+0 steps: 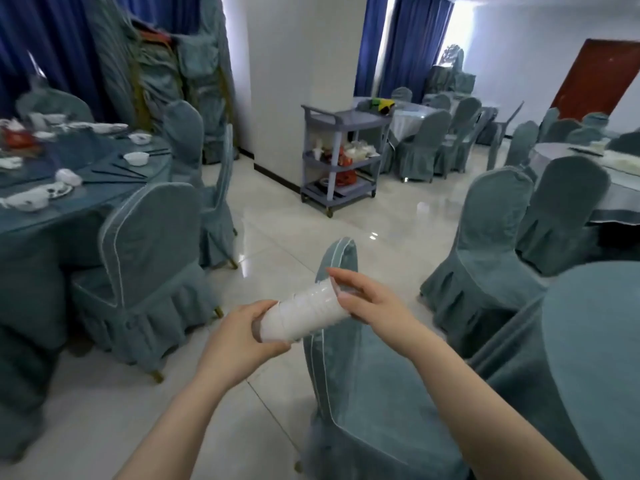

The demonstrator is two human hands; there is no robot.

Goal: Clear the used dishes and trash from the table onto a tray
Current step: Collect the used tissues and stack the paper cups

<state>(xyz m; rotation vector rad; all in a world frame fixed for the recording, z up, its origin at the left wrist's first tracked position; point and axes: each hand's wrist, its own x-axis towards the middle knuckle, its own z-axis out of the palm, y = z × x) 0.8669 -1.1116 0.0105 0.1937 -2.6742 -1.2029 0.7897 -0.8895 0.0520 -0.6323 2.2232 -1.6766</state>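
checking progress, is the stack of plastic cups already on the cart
No, the stack of plastic cups is held in the air between the left hand and right hand, apart from the grey service cart.

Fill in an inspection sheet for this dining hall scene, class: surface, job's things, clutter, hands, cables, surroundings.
Surface: round table at left under a blue cloth, laid with used dishes.
Job's things: stack of cups held sideways between both hands; bowls and chopsticks on the left table; no tray seen.
Clutter: grey cart by the pillar, shelves loaded with white and red items.
Hands: left hand grips the stack's base; right hand holds its open end.
Cables: nothing seen.
Surroundings: covered chairs, tiled floor, blue curtains, more tables at right.
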